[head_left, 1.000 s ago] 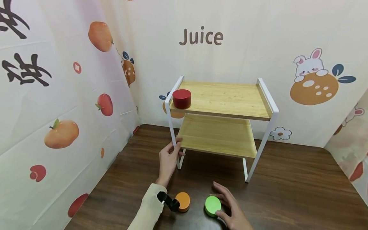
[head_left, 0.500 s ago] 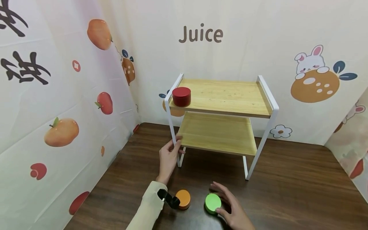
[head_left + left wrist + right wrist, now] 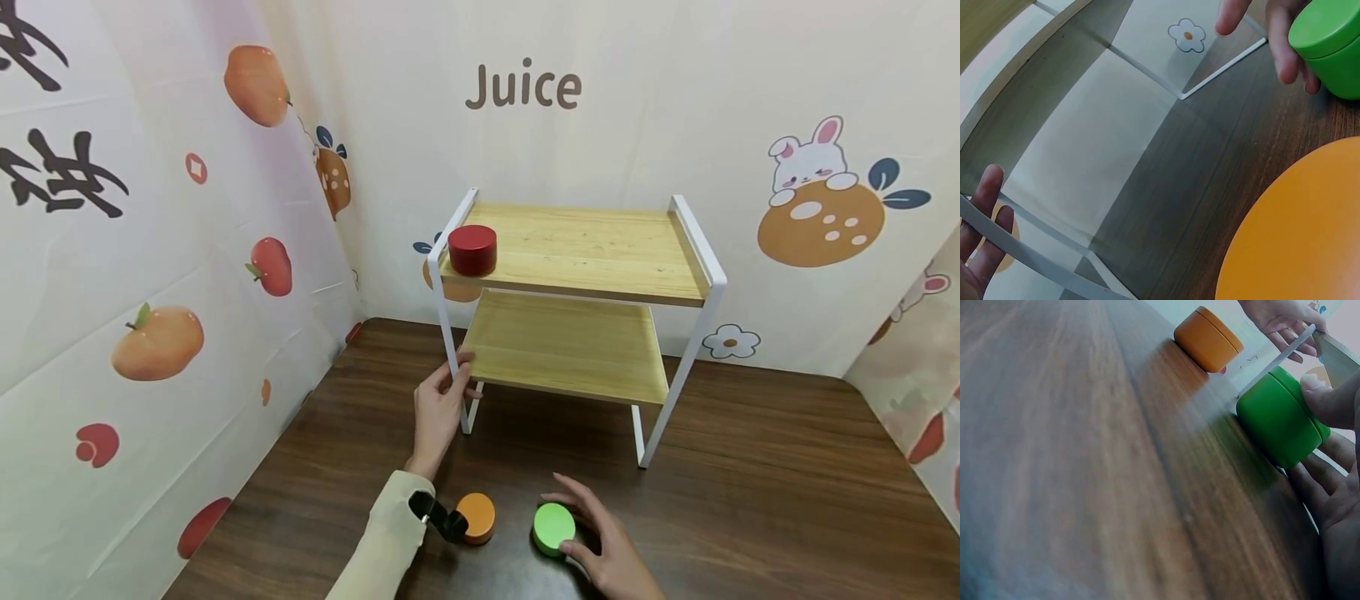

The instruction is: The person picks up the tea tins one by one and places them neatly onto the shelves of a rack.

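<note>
A two-tier shelf (image 3: 570,346) with white metal legs stands on the table. My left hand (image 3: 437,417) grips its front left leg, just below the lower board. In the left wrist view, fingers (image 3: 990,187) reach behind the white frame. A green lidded round tin (image 3: 554,528) stands upright on the table, with my right hand (image 3: 611,550) curled round its right and far sides. In the right wrist view, the thumb (image 3: 1317,394) lies against the lid of this tin. Beside my left cuff sits an orange tin (image 3: 477,518), partly covered by the wrist camera.
A red tin (image 3: 472,250) stands at the left front corner of the top board (image 3: 585,250). Printed cloth walls (image 3: 637,125) rise behind and to the left of the dark wooden table (image 3: 787,467). The black wrist camera (image 3: 438,515) juts over the orange tin.
The head view has tilted slightly, so the scene sits a little higher in the frame. Both hands, the shelf and the tins keep their places.
</note>
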The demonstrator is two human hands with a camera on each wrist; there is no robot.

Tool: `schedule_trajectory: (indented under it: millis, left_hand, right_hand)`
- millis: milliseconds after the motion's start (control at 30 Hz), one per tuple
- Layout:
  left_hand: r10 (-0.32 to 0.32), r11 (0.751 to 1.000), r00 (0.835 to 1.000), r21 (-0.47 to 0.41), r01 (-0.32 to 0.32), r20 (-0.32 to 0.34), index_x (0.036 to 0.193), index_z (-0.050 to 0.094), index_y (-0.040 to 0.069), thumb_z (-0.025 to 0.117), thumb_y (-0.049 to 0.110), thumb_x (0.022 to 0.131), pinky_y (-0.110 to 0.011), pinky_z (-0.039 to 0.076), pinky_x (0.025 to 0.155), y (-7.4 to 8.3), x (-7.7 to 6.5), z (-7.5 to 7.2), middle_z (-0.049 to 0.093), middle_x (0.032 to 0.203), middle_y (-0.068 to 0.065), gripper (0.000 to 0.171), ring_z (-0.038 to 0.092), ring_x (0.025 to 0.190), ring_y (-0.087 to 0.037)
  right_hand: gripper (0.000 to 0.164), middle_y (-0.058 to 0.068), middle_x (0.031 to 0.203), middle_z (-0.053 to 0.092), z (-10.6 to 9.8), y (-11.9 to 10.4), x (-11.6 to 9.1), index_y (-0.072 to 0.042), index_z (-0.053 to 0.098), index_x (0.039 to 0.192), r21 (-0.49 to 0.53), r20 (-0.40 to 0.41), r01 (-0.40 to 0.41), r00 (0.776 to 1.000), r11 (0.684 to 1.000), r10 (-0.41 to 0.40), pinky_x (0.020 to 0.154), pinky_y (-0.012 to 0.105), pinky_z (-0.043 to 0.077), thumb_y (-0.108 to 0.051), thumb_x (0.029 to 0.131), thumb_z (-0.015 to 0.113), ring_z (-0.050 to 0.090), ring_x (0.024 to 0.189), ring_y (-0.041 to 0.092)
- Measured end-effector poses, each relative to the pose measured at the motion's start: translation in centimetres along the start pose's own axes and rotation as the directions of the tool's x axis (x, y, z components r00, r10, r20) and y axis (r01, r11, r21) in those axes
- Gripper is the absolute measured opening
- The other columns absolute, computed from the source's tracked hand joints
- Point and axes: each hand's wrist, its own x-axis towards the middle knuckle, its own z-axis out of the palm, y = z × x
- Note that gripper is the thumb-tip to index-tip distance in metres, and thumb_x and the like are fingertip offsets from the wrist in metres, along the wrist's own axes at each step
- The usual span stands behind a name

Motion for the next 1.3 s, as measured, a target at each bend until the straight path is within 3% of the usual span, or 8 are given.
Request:
schedule_trajectory:
  millis: [67,200,367,500,600,733,833,1300]
  left_hand:
    - [-0.003,1.0,1.0,0.004,0.003,0.001,0.122,0.079,0.014,0.068,0.029,0.105,-0.02,0.041,0.052,0.0,0.01,0.0,0.077,0.127,-0.01,0.025,0.076,0.066,-0.015]
    - [-0.006,1.0,1.0,0.001,0.006,0.005,0.122,0.079,0.014,0.068,0.028,0.106,-0.023,0.044,0.052,0.05,0.01,0.01,0.078,0.123,-0.012,0.024,0.075,0.066,-0.014]
    - [-0.01,1.0,1.0,-0.002,0.01,0.004,0.122,0.079,0.017,0.068,0.03,0.106,-0.023,0.045,0.053,0.1,-0.03,0.0,0.079,0.115,-0.013,0.024,0.077,0.068,-0.025]
    - [-0.014,1.0,1.0,0.0,0.014,0.006,0.121,0.08,0.019,0.068,0.031,0.105,-0.022,0.048,0.056,-0.02,-0.11,-0.06,0.079,0.119,-0.009,0.023,0.077,0.071,-0.032]
    - [-0.019,1.0,1.0,-0.007,0.019,0.01,0.121,0.08,0.019,0.068,0.031,0.105,-0.022,0.051,0.06,-0.08,-0.14,-0.05,0.078,0.126,-0.006,0.023,0.077,0.074,-0.039]
    - [-0.024,1.0,1.0,-0.003,0.024,0.008,0.121,0.08,0.02,0.068,0.032,0.105,-0.02,0.043,0.055,-0.02,-0.13,-0.03,0.079,0.121,-0.007,0.022,0.075,0.079,-0.048]
    - [-0.026,1.0,1.0,0.005,0.026,0.005,0.12,0.08,0.021,0.068,0.032,0.105,-0.02,0.039,0.053,0.03,-0.13,-0.02,0.08,0.118,-0.007,0.022,0.076,0.078,-0.047]
    - [-0.025,1.0,1.0,0.005,0.025,-0.002,0.119,0.08,0.021,0.068,0.03,0.106,-0.021,0.046,0.057,-0.06,-0.14,0.02,0.081,0.109,-0.01,0.021,0.075,0.078,-0.048]
  right_hand:
    - [0.072,0.025,0.138,0.066,-0.03,0.0,-0.06,0.003,0.032,0.161,0.005,-0.001,-0.013,1.0,1.0,0.013,0.104,0.017,0.049,0.006,0.098,0.067,0.066,0.127,0.008]
    - [0.068,0.025,0.136,0.067,-0.07,-0.17,-0.09,0.003,0.036,0.16,-0.003,-0.002,-0.023,1.0,1.0,0.023,0.102,0.016,0.05,0.005,0.099,0.066,0.066,0.127,0.006]
    - [0.058,0.016,0.138,0.069,-0.1,-0.3,-0.15,-0.003,0.052,0.153,-0.123,-0.018,-0.048,0.999,0.991,0.046,0.101,0.019,0.05,-0.003,0.098,0.071,0.065,0.128,0.006]
    - [0.049,0.01,0.138,0.069,-0.15,-0.27,-0.22,-0.008,0.06,0.147,-0.183,-0.019,-0.097,0.995,0.978,0.095,0.097,0.023,0.052,-0.01,0.099,0.072,0.065,0.124,0.004]
    - [0.046,0.011,0.138,0.069,-0.18,-0.25,-0.22,-0.009,0.061,0.145,-0.163,-0.011,-0.11,0.994,0.981,0.109,0.096,0.023,0.052,-0.01,0.1,0.071,0.065,0.123,0.005]
    - [0.045,0.011,0.137,0.069,-0.19,-0.22,-0.18,-0.009,0.062,0.144,-0.148,-0.01,-0.108,0.994,0.983,0.108,0.096,0.022,0.052,-0.009,0.1,0.07,0.065,0.122,0.004]
    - [0.045,0.01,0.137,0.07,-0.19,-0.24,-0.19,-0.009,0.062,0.144,-0.151,-0.014,-0.109,0.994,0.983,0.108,0.095,0.022,0.052,-0.009,0.1,0.07,0.065,0.121,0.004]
    - [0.045,0.005,0.136,0.07,-0.08,-0.11,-0.32,-0.01,0.063,0.144,-0.162,-0.028,-0.13,0.991,0.978,0.127,0.095,0.023,0.052,-0.011,0.1,0.071,0.065,0.121,0.004]
